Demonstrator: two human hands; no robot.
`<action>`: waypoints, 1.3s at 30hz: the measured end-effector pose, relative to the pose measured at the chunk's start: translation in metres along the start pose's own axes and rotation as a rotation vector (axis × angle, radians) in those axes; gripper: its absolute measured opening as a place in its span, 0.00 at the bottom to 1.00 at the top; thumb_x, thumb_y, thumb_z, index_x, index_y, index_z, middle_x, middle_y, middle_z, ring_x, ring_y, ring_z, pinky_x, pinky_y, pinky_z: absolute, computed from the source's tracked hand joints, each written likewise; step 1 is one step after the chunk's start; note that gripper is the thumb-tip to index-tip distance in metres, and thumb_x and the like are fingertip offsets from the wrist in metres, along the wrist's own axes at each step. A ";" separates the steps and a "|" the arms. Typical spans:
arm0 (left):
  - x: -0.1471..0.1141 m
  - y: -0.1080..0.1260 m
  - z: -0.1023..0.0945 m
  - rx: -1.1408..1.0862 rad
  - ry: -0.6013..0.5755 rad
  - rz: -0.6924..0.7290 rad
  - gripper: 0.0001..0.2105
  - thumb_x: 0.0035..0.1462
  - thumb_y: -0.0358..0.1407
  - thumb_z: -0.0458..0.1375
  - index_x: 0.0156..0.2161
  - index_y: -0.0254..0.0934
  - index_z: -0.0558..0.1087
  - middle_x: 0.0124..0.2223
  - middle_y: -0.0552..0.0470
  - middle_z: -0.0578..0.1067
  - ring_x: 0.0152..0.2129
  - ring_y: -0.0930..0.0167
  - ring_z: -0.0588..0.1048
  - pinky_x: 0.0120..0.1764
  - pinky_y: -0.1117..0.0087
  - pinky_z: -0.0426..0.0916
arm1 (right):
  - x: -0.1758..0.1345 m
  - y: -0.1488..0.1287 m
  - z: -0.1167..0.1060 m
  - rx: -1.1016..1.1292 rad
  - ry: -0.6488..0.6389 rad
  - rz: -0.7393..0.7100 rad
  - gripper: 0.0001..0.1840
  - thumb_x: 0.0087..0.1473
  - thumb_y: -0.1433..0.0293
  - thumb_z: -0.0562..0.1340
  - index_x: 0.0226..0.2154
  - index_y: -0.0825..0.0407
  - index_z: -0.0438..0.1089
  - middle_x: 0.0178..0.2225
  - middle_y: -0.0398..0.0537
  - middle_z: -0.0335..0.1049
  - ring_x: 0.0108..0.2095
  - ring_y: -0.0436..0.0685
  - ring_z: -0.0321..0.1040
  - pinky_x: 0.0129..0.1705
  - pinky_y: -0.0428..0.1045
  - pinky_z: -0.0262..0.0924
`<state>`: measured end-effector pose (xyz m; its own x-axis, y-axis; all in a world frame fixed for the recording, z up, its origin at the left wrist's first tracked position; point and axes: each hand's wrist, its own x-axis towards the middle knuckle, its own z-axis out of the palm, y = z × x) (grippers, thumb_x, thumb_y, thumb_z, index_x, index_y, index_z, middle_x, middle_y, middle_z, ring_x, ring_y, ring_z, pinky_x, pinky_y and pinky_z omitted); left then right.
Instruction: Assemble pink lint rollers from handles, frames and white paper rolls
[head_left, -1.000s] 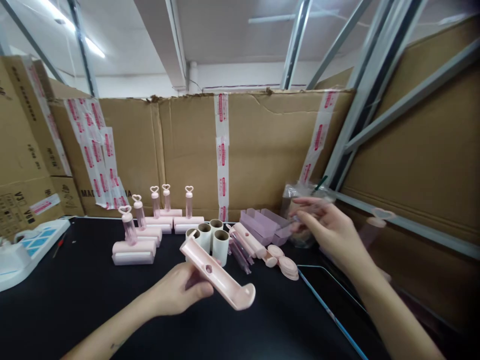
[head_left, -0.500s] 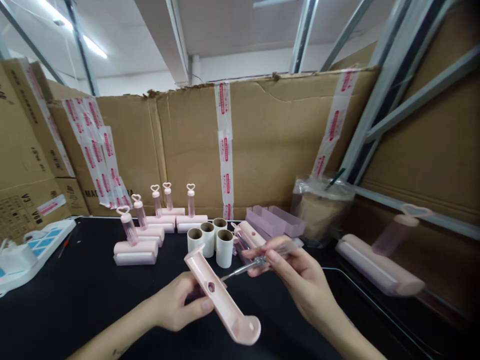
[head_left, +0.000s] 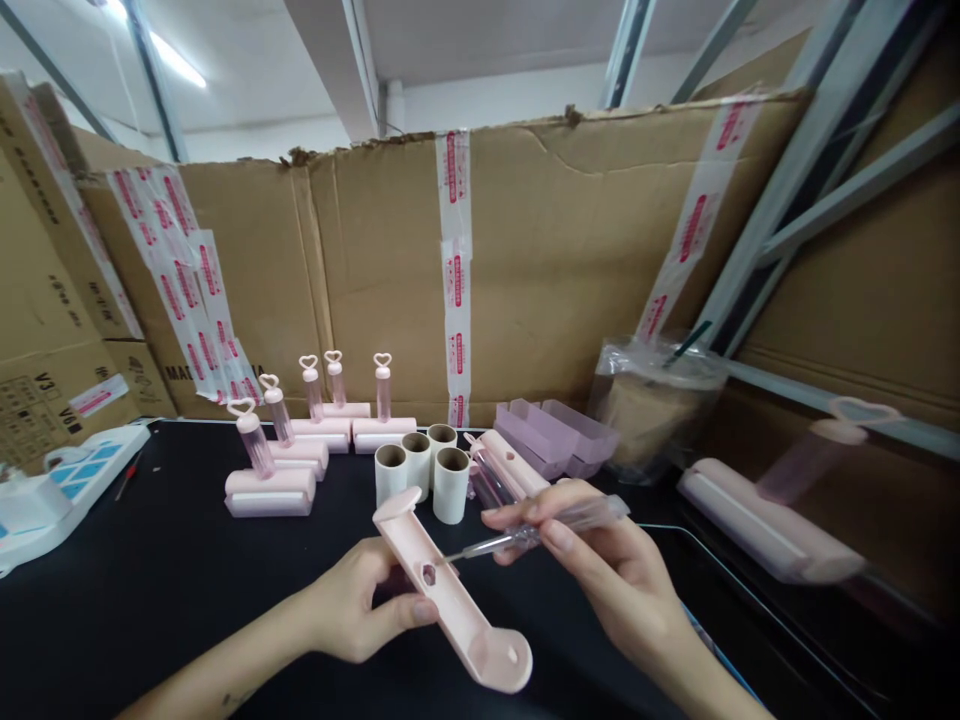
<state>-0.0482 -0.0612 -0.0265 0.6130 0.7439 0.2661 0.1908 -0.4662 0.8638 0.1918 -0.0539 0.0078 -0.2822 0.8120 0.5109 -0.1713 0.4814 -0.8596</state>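
My left hand (head_left: 364,605) grips a pink half-round lint roller shell (head_left: 459,612), tilted, with its hollow side facing me. A small hole shows in the shell's wall, left of its middle. My right hand (head_left: 611,560) holds a screwdriver (head_left: 486,547) with a clear handle, its fingers wrapped round the handle. The thin shaft points left, and its tip is at the shell's upper edge near the hole; whether it touches cannot be told. Behind my hands stand several white paper rolls (head_left: 451,490), and beside them lies another pink shell (head_left: 510,460).
Several pink lint rollers with heart-topped handles (head_left: 270,492) stand at the back left, and one more (head_left: 772,520) at the right. Purple covers (head_left: 536,440) and a bagged drink cup (head_left: 649,410) sit behind. A power strip (head_left: 90,480) lies far left, before a cardboard wall (head_left: 375,270).
The view has shifted slightly. The shell has turned so more of its hollow shows, and the screwdriver tip has come from behind its edge to nearer the hole. Both hands keep their grips.
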 end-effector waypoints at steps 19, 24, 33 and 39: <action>-0.001 -0.002 -0.001 -0.172 0.059 -0.022 0.26 0.51 0.55 0.56 0.38 0.30 0.74 0.30 0.46 0.71 0.26 0.69 0.69 0.30 0.72 0.66 | 0.003 0.008 0.010 0.283 0.044 0.159 0.06 0.51 0.65 0.64 0.31 0.50 0.70 0.31 0.50 0.79 0.33 0.60 0.77 0.36 0.53 0.73; 0.001 -0.004 -0.004 -0.187 0.094 -0.018 0.26 0.48 0.54 0.59 0.38 0.29 0.75 0.30 0.46 0.71 0.26 0.68 0.69 0.30 0.71 0.66 | 0.003 0.014 0.010 0.331 0.038 0.212 0.05 0.52 0.65 0.63 0.31 0.50 0.71 0.33 0.49 0.79 0.35 0.59 0.77 0.39 0.51 0.71; 0.003 -0.003 -0.003 -0.209 0.096 -0.016 0.26 0.48 0.53 0.59 0.39 0.28 0.75 0.31 0.44 0.73 0.26 0.69 0.69 0.28 0.72 0.65 | 0.002 0.019 0.009 0.376 0.047 0.257 0.05 0.52 0.65 0.64 0.31 0.50 0.71 0.34 0.50 0.79 0.35 0.58 0.76 0.39 0.49 0.70; 0.002 -0.005 -0.002 -0.196 0.128 -0.030 0.30 0.46 0.55 0.60 0.43 0.27 0.75 0.32 0.45 0.73 0.26 0.70 0.68 0.28 0.73 0.63 | 0.002 0.017 0.009 0.349 0.017 0.203 0.04 0.54 0.66 0.63 0.31 0.49 0.72 0.34 0.49 0.79 0.35 0.57 0.76 0.38 0.48 0.71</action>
<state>-0.0495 -0.0569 -0.0300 0.5051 0.8164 0.2798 0.0474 -0.3500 0.9355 0.1796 -0.0471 -0.0056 -0.3286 0.8857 0.3280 -0.4245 0.1718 -0.8890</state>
